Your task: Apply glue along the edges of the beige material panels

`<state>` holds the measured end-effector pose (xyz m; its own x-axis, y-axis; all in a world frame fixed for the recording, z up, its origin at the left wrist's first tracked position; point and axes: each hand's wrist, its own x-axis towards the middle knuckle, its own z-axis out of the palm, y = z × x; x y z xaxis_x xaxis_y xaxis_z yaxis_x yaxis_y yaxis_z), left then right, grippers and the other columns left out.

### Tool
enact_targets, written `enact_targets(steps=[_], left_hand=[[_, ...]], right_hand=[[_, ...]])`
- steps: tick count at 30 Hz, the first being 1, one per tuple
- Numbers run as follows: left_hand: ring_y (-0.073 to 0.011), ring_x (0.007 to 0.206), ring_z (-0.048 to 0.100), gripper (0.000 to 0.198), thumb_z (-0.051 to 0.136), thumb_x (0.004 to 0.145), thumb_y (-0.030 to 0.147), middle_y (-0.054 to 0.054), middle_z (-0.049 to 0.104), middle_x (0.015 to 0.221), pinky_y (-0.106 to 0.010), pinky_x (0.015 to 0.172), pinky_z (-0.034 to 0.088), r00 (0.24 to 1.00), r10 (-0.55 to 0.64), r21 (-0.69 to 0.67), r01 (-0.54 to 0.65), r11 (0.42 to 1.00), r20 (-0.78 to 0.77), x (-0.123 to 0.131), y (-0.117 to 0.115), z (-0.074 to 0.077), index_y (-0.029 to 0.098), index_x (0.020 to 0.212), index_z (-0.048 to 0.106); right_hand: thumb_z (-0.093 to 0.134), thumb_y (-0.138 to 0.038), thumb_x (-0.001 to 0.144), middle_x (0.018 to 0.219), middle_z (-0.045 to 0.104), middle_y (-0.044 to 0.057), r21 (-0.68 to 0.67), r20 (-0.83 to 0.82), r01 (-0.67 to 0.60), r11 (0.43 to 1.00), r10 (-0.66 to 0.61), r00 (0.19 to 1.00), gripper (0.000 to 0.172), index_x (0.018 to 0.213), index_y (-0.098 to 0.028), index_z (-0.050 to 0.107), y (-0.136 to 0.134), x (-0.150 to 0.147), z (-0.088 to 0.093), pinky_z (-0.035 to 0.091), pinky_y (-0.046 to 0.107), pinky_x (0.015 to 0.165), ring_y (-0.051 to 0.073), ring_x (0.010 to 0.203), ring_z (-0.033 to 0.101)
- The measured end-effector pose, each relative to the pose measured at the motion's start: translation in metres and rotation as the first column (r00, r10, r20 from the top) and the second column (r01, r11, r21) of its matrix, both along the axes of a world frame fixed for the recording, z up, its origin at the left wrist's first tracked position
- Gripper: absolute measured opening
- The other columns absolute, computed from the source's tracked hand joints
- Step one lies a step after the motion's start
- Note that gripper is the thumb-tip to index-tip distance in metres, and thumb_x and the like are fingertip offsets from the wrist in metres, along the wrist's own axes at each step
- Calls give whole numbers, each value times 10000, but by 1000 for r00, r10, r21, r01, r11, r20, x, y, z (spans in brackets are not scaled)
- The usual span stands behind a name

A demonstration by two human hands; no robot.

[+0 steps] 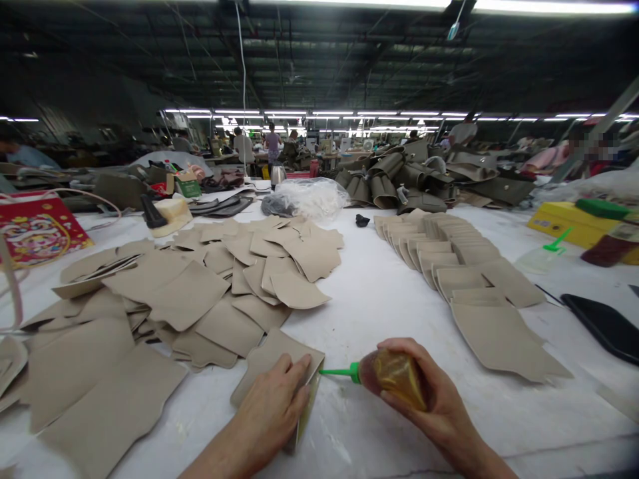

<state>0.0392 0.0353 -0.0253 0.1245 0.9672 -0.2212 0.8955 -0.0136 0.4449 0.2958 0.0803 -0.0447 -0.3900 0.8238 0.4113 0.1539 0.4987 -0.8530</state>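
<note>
My right hand (434, 392) is wrapped around a squeeze bottle (392, 376) of amber liquid that looks like glue. The bottle lies tilted on its side, and its thin green nozzle (339, 372) points left, with the tip at the edge of a beige leather-like piece (259, 359). My left hand (279, 402) grips that piece near its right edge, fingers bent over the top. Along the edge beside the fingers runs a shiny yellowish strip. A loose heap of similar beige pieces (190, 293) spreads to the left. On the right, more pieces stand in an overlapping row (434, 253).
On the white table (359, 286) lie a black phone-like slab (599, 326), a second green-nozzled bottle (544, 256) and a yellow box (574, 223) at right. Farther back are clear plastic bags (304, 196) and dark bags (394, 176). A red printed bag (40, 226) stands left.
</note>
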Motion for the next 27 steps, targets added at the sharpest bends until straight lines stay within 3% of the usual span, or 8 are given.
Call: enact_targets(steps=[6,11,15,21,24,27], left_hand=[[-235,977,587,473,328,925,288,-83,545,1127,-359,878,438,1000,4,-10,-4,1000,11,1,0,4,240,1387,414],[-228,933,595,473,323,925,275,-57,546,1046,-360,843,441,1000,-25,-17,25,1000,17,0,0,4,318,1390,394],[-224,918,596,463,314,932,284,-50,538,1038,-347,816,433,999,-31,-5,31,1000,27,-2,1,1,329,1386,395],[-230,939,588,467,326,926,286,-52,538,1043,-338,831,421,998,-14,-9,14,1000,54,-2,2,2,311,1386,404],[-228,936,588,478,332,918,279,-55,539,1045,-333,833,421,999,-9,-4,10,1000,46,-1,3,3,304,1390,401],[-225,930,590,482,319,918,274,-59,542,1031,-332,830,424,999,-7,2,6,1000,39,-1,2,3,293,1391,403]], right_hand=[[677,-291,831,1161,522,46,-22,-25,-99,995,99,995,412,1191,-286,478,-1,-1,-7,436,315,905,262,1078,522],[655,-276,869,1205,484,39,-2,-16,29,1000,-29,999,383,1198,-290,459,14,1,-7,401,285,933,232,1119,491],[675,-295,858,1209,481,31,14,-26,13,1000,-13,1000,405,1199,-301,457,16,1,-13,407,262,918,221,1114,491],[698,-357,818,1145,549,7,-176,-81,-17,984,3,997,435,1192,-317,479,-17,-3,-29,430,254,885,224,1047,544],[723,-414,768,1094,587,15,-288,-139,8,958,-50,989,463,1166,-289,519,-27,-8,-26,454,264,818,239,977,576],[735,-400,756,1078,598,25,-305,-142,96,948,-145,979,460,1148,-265,537,-26,-11,-18,440,265,827,238,966,581]])
